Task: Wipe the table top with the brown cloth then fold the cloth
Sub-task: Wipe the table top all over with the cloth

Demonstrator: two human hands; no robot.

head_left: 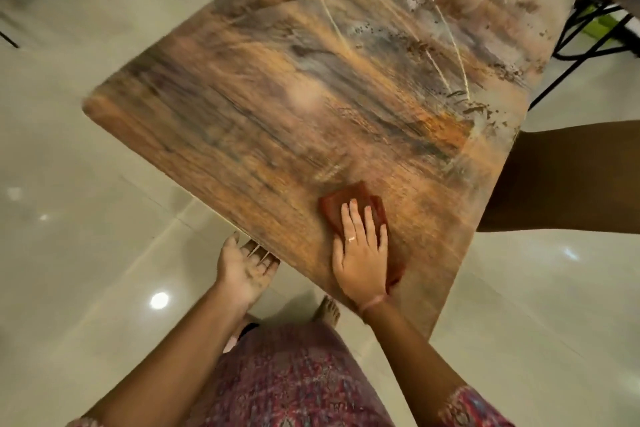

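Two bare hands work at the near edge of the scene, above a patterned pink-and-purple garment (294,385) and a bare foot (327,311) on the glossy pale tiled floor (86,218). The left hand (244,267) sits at the near edge of the table, palm up with fingers loosely spread, its fingertips at or under the rim, holding nothing. The right hand (360,250) lies flat with straight fingers pressing the small folded rust-brown cloth (346,199) onto the streaked brown-and-orange wooden table top (277,97), close to the near corner. Most of the cloth is under the palm, so a stroke toward the edge could push it off the table; uneven pressure could also bunch the fold and leave streaks unwiped. Farther out, the table surface shows pale looping line marks (391,31). Dark chair seats (568,180) stand beside the table, with black metal legs (588,45) beyond. No containers are visible.
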